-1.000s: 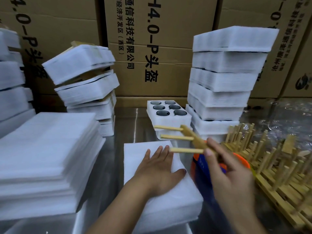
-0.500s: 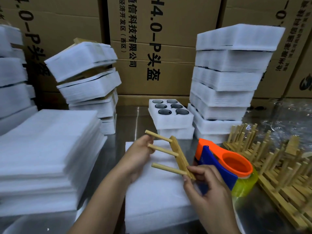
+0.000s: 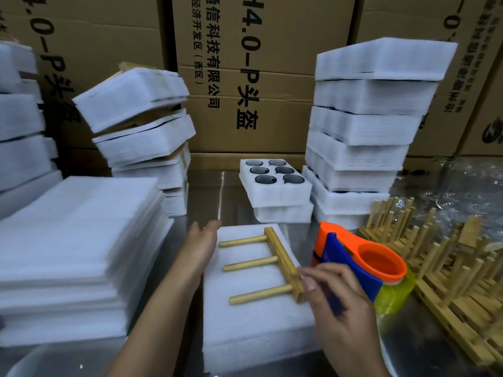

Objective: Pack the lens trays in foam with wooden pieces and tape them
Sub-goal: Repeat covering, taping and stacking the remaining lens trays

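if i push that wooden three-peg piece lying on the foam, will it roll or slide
The wooden bar with three round pegs looks rigid and probably light. Lying flat on the white foam sheet, its pegs sticking sideways, it likely won't roll. The soft foam would probably drag on it.

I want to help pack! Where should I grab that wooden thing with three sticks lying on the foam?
Grab the wooden piece by its long bar, near the middle, coming from above on the right. It lies flat on the foam sheet with all three pegs pointing left, so the bar's right edge is free. A middle grip should keep it level.
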The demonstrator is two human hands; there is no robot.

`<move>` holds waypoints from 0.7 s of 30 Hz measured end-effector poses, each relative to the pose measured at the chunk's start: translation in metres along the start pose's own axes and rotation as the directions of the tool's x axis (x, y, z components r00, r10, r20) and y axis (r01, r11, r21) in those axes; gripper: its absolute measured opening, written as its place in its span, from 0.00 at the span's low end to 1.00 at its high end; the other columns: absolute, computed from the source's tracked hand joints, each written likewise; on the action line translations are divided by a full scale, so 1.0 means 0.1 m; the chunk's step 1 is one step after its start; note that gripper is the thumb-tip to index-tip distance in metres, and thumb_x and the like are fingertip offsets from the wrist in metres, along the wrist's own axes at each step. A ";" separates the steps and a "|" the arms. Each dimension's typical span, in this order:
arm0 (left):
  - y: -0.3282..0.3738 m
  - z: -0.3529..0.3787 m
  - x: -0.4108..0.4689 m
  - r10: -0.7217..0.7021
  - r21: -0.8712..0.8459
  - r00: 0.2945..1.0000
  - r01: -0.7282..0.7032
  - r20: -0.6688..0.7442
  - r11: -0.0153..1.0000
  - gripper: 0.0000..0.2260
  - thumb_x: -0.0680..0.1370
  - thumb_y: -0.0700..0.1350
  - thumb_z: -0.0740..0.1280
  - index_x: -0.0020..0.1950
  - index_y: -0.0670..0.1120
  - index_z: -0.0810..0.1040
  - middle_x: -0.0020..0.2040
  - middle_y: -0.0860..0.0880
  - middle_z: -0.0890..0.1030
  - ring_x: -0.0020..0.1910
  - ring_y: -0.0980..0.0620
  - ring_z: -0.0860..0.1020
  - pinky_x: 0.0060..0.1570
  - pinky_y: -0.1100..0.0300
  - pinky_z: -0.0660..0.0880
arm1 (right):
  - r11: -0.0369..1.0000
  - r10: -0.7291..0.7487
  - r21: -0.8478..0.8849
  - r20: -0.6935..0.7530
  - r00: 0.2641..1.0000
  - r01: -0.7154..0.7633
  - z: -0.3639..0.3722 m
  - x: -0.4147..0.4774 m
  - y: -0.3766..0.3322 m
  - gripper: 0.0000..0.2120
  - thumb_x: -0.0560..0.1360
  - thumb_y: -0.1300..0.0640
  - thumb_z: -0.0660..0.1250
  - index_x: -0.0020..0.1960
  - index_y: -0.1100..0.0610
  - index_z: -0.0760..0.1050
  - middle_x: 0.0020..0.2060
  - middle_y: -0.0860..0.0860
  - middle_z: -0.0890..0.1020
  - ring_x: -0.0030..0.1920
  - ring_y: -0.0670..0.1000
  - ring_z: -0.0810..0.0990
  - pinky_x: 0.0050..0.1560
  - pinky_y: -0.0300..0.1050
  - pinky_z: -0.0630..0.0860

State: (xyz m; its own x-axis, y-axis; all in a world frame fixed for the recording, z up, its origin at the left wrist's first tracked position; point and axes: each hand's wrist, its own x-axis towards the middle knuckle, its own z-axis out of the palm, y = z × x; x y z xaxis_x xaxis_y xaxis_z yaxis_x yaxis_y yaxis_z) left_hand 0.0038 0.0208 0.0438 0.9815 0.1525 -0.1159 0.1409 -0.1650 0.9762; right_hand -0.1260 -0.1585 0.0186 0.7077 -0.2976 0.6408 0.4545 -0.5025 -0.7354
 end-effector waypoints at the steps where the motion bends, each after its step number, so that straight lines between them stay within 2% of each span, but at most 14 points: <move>1: -0.02 0.00 0.01 -0.031 -0.010 0.999 0.031 0.041 0.999 0.26 0.78 0.55 0.59 0.74 0.47 0.63 0.73 0.47 0.66 0.69 0.45 0.68 0.67 0.48 0.65 | 0.994 0.088 0.056 0.019 0.996 -0.089 -0.01 0.01 -0.02 0.06 0.73 0.46 0.67 0.49 0.43 0.80 0.50 0.45 0.79 0.53 0.36 0.76 0.51 0.23 0.67; 2: -0.04 0.01 0.02 -0.038 -0.036 0.997 0.040 0.063 0.999 0.27 0.78 0.56 0.59 0.75 0.47 0.63 0.73 0.48 0.66 0.68 0.46 0.69 0.66 0.50 0.66 | 0.978 0.174 0.103 0.061 0.983 -0.179 -0.02 0.03 -0.03 0.07 0.76 0.44 0.65 0.52 0.41 0.77 0.55 0.42 0.78 0.57 0.33 0.74 0.54 0.22 0.65; 3: -0.05 0.03 0.02 -0.031 -0.055 0.997 0.035 0.069 0.998 0.27 0.78 0.55 0.59 0.75 0.47 0.62 0.73 0.48 0.66 0.68 0.47 0.69 0.64 0.52 0.67 | 0.958 0.243 0.127 0.115 0.963 -0.257 -0.02 0.03 -0.03 0.11 0.74 0.41 0.63 0.55 0.40 0.75 0.59 0.38 0.76 0.60 0.31 0.71 0.57 0.22 0.63; 5: -0.06 0.06 0.01 -0.014 -0.056 0.998 0.017 0.061 0.998 0.27 0.79 0.55 0.59 0.76 0.47 0.60 0.74 0.49 0.64 0.69 0.47 0.67 0.60 0.57 0.66 | 0.921 0.334 0.138 0.206 0.920 -0.365 -0.01 0.03 -0.02 0.22 0.67 0.40 0.59 0.60 0.40 0.71 0.62 0.34 0.72 0.64 0.29 0.65 0.63 0.23 0.58; 7: -0.06 0.08 -0.01 -0.010 -0.041 0.999 0.013 0.052 0.999 0.29 0.79 0.55 0.59 0.77 0.48 0.56 0.76 0.51 0.59 0.72 0.49 0.63 0.58 0.59 0.62 | 0.898 0.372 0.140 0.262 0.891 -0.416 0.02 0.02 -0.03 0.30 0.64 0.39 0.58 0.65 0.44 0.69 0.60 0.30 0.69 0.59 0.21 0.63 0.58 0.18 0.57; 9: -0.06 0.10 -0.02 -0.002 -0.014 0.999 0.003 0.053 1.000 0.30 0.79 0.55 0.59 0.78 0.48 0.53 0.77 0.52 0.57 0.73 0.49 0.61 0.59 0.59 0.61 | 0.901 0.369 0.123 0.283 0.885 -0.415 0.03 0.01 -0.01 0.32 0.65 0.40 0.58 0.67 0.48 0.70 0.59 0.30 0.69 0.54 0.17 0.62 0.52 0.14 0.58; 12: -0.08 0.10 -0.01 0.021 0.078 0.998 -0.025 0.051 0.997 0.31 0.80 0.54 0.58 0.78 0.47 0.49 0.77 0.50 0.56 0.74 0.48 0.60 0.62 0.59 0.61 | 0.934 0.334 0.025 0.290 0.897 -0.356 0.03 -0.02 0.03 0.33 0.66 0.39 0.57 0.67 0.51 0.72 0.63 0.33 0.69 0.57 0.19 0.60 0.54 0.15 0.57; 14: -0.09 0.10 0.00 0.047 0.168 0.997 -0.056 0.056 0.984 0.30 0.81 0.53 0.57 0.78 0.45 0.49 0.77 0.48 0.56 0.74 0.47 0.60 0.66 0.58 0.60 | 0.947 0.318 -0.050 0.287 0.904 -0.317 0.04 -0.03 0.04 0.30 0.69 0.39 0.57 0.67 0.50 0.72 0.66 0.34 0.68 0.57 0.19 0.59 0.55 0.15 0.55; 17: -0.11 0.11 0.01 0.083 0.234 0.995 -0.094 0.057 0.968 0.26 0.82 0.49 0.54 0.78 0.42 0.50 0.76 0.45 0.58 0.73 0.46 0.61 0.67 0.59 0.59 | 0.948 0.319 -0.087 0.276 0.907 -0.307 0.04 -0.04 0.08 0.20 0.76 0.48 0.61 0.67 0.49 0.72 0.66 0.34 0.68 0.55 0.16 0.58 0.54 0.15 0.55; 21: -0.11 0.11 0.01 0.098 0.242 0.994 -0.106 0.046 0.964 0.25 0.83 0.45 0.52 0.78 0.41 0.48 0.77 0.45 0.56 0.74 0.47 0.58 0.66 0.62 0.58 | 0.948 0.319 -0.078 0.264 0.910 -0.309 0.04 -0.03 0.12 0.18 0.77 0.51 0.63 0.66 0.49 0.73 0.64 0.34 0.70 0.55 0.16 0.59 0.55 0.15 0.55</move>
State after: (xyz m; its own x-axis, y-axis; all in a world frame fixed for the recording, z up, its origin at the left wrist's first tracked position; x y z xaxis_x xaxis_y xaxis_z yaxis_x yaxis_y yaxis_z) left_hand 0.0045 0.0125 0.0306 0.9955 0.0903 -0.0285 0.0633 -0.4111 0.9094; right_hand -0.1203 -0.1605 0.0073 0.9318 -0.2171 0.2910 0.1699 -0.4477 -0.8779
